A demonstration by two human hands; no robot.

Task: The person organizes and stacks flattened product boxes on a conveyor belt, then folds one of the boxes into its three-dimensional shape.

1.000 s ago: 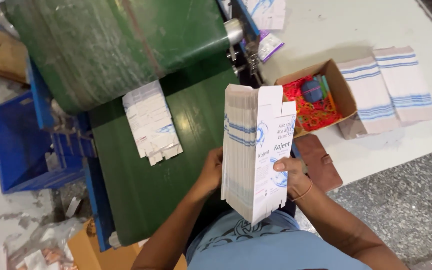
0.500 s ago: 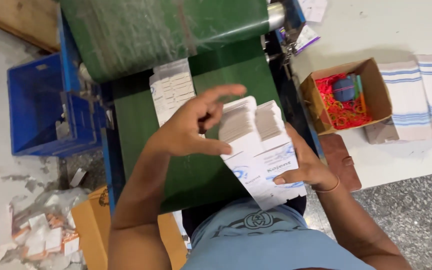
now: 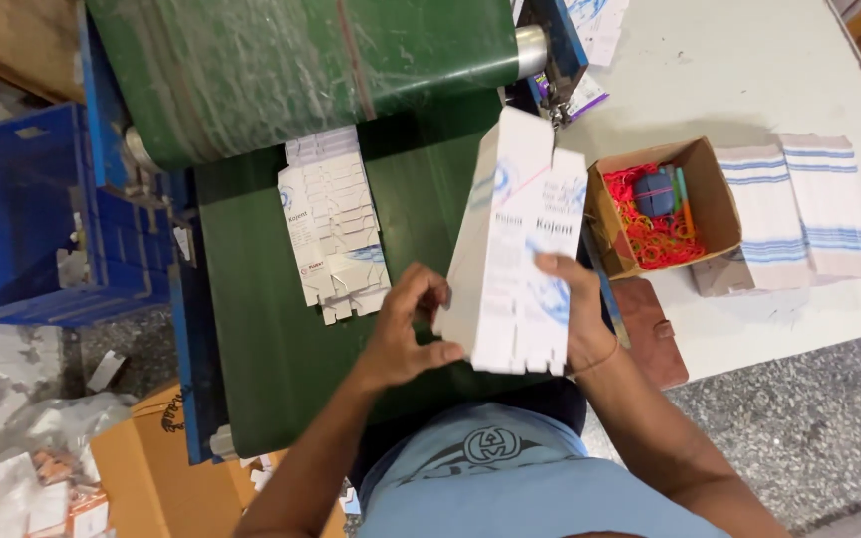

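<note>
Both my hands grip a thick stack of flat white and blue cartons (image 3: 515,249) above the green conveyor belt (image 3: 261,359). My right hand (image 3: 575,319) clasps the stack's near right side, fingers across its printed face. My left hand (image 3: 406,334) presses on the stack's near left edge. A second fanned row of flat cartons (image 3: 336,224) lies on the belt to the left, coming out from under the green roller (image 3: 301,65).
An open brown box (image 3: 715,204) with red rubber bands stands on the white table at right, beside two piles of striped cartons (image 3: 799,204). A blue crate (image 3: 22,219) sits at left. Cardboard boxes and scraps lie on the floor at lower left.
The stack lay low and fanned under both hands half a second ago; now it is squared up and lifted farther over the belt. My left hand dropped from its top to its near edge.
</note>
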